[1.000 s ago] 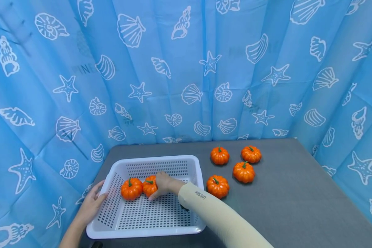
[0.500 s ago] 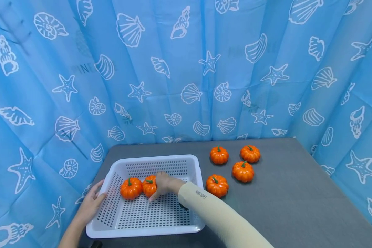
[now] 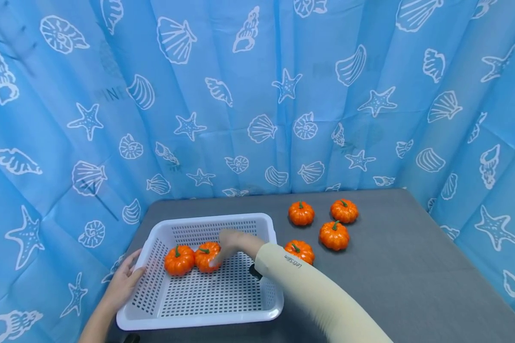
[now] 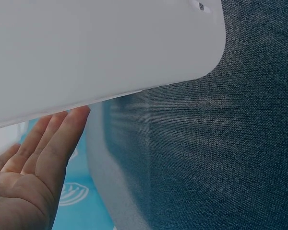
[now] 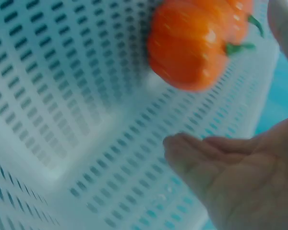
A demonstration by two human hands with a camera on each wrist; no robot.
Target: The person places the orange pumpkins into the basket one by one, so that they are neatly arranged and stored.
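Observation:
Two small orange pumpkins sit side by side in a white perforated plastic basket [image 3: 199, 322]: the left pumpkin [image 3: 179, 260] and the right pumpkin [image 3: 206, 259]. My right hand [image 3: 231, 245] is over the basket, just right of the right pumpkin. In the right wrist view that hand [image 5: 245, 177] is spread and holds nothing, with a gap to the nearer pumpkin [image 5: 192, 48]. At the basket's left side, my left hand [image 3: 124, 281] touches the rim. The left wrist view shows its fingers [image 4: 62, 143] nearly straight, tips against the basket's outer side.
To the right of the basket, several more pumpkins stand on the grey cloth-covered table [image 3: 390, 267]. The closest pumpkin [image 3: 300, 252] is near the basket's right wall, partly covered by the right sleeve [image 3: 309, 281]. A blue shell-patterned curtain [image 3: 257, 105] hangs behind the table.
My right hand has let go of the right pumpkin and lifted away from it, a little up and to the right. The left hand stays at the rim; the head view has shifted slightly.

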